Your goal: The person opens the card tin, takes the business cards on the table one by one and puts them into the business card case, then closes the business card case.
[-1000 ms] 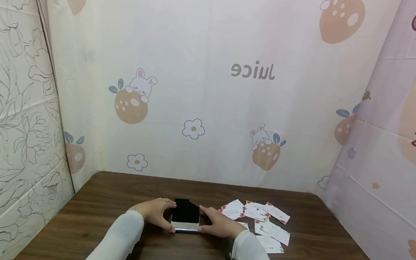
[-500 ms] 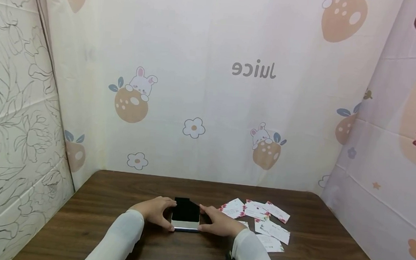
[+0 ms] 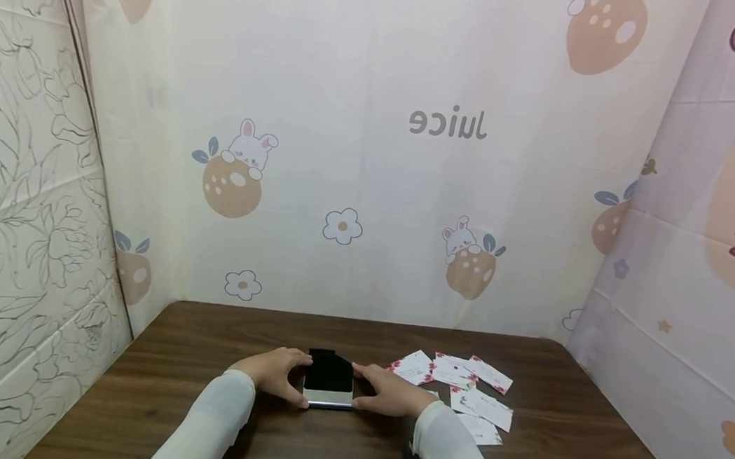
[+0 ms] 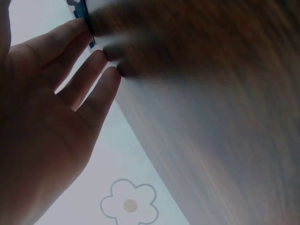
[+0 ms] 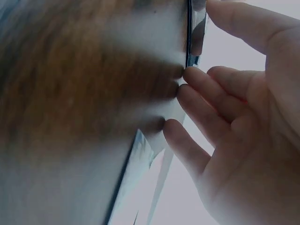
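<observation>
A black-and-silver card case lies on the brown wooden table, with a pale band and a shiny edge on its near side. My left hand holds its left side, thumb at the near corner and index finger farther back. From the other side my right hand holds it in the same manner. In the left wrist view the case's dark edge meets the fingertips, and other fingertips rest on the tabletop. The right wrist view has the case between thumb and fingers. Its underside is hidden.
Several white cards with red floral prints lie spread to the right of my right hand, some overlapping. One plainer card is among them. A printed curtain hangs behind the table, with more hangings at both sides.
</observation>
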{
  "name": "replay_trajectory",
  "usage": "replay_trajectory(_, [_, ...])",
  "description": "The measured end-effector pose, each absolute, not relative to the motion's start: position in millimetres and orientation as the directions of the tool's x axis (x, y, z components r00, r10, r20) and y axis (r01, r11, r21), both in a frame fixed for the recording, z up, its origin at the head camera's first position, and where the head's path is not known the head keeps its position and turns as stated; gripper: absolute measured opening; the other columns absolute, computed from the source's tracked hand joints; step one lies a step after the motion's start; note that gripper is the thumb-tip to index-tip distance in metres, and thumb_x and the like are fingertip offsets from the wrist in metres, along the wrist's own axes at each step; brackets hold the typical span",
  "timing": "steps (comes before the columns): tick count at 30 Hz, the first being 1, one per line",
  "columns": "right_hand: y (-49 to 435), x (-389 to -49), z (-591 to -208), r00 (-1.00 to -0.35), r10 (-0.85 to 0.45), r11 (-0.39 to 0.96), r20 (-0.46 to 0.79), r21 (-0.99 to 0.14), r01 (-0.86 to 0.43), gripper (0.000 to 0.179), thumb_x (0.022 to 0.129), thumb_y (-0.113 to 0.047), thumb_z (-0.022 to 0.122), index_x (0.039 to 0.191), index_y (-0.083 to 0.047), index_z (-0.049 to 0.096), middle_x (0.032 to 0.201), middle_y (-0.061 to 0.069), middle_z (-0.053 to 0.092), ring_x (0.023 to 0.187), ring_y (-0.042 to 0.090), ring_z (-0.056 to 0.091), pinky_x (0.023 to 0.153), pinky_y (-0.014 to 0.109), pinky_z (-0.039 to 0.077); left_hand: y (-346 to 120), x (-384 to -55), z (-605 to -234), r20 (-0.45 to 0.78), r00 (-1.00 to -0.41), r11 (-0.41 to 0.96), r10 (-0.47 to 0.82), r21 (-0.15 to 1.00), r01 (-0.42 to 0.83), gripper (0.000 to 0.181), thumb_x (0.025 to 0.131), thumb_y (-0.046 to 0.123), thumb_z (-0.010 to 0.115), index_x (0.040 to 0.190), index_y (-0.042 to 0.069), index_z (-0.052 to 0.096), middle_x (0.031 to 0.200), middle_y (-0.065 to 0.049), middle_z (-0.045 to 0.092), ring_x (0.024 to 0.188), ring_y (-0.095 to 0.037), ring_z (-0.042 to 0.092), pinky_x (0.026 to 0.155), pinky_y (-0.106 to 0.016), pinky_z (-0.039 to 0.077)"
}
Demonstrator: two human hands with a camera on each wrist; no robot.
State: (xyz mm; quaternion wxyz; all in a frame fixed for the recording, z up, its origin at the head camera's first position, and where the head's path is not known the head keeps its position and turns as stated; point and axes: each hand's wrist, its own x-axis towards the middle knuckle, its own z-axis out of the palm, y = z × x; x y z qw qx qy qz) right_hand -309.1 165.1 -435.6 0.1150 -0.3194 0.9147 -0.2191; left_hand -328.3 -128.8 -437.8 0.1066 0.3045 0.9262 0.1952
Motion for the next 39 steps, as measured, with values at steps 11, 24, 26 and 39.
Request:
replay_trajectory(11, [188.8,-306.9,-422.3,-0.821,-0.565,0.744,-0.082,-0.480,-0.464,0.060,0.096,-0.032,0.069,0.147,-0.006,0.050,0.139,0.012,0.056,0.128,0.031,0.053,0.103,0.053,0.043,-128.8,-327.4,-438.1,-0.084,-0.794,0.746,0.602,0.415,0.521,0.084,0.075,0.047,0.085,0.142,0.006,0.055,0.148,-0.012,0.048,0.138,-0.033,0.041,0.109,-0.053,0.037])
replay_trajectory(24, [228.9,-312.2,-415.0,-0.830,-0.557,0.730,-0.033,-0.495,-0.471,0.057,0.093,-0.025,0.072,0.141,0.001,0.053,0.134,0.019,0.059,0.120,0.041,0.057,0.097,0.059,0.046,-128.6,-325.0,-436.4,-0.084,-0.795,0.745,0.601,0.419,0.519,0.084,0.076,0.045,0.085,0.142,0.005,0.054,0.148,-0.013,0.048,0.139,-0.034,0.040,0.110,-0.053,0.036])
replay_trajectory(26, [235.7,-313.0,-415.1,-0.825,-0.564,0.727,-0.019,-0.486,-0.486,0.057,0.093,-0.023,0.072,0.139,0.004,0.053,0.131,0.022,0.061,0.118,0.042,0.058,0.096,0.060,0.046,-128.2,-324.8,-436.2,-0.084,-0.796,0.746,0.599,0.418,0.518,0.083,0.076,0.045,0.085,0.142,0.005,0.054,0.148,-0.013,0.048,0.139,-0.033,0.040,0.110,-0.053,0.035])
replay_trajectory(39, [262.7,-315.6,-421.2,-0.852,-0.524,0.761,0.003,-0.449,-0.469,0.053,0.090,-0.018,0.075,0.134,0.005,0.058,0.124,0.023,0.064,0.111,0.042,0.062,0.092,0.059,0.049,-127.7,-323.8,-433.8,-0.089,-0.796,0.745,0.598,0.429,0.511,0.083,0.077,0.044,0.085,0.143,0.005,0.054,0.149,-0.014,0.047,0.139,-0.035,0.039,0.110,-0.054,0.035])
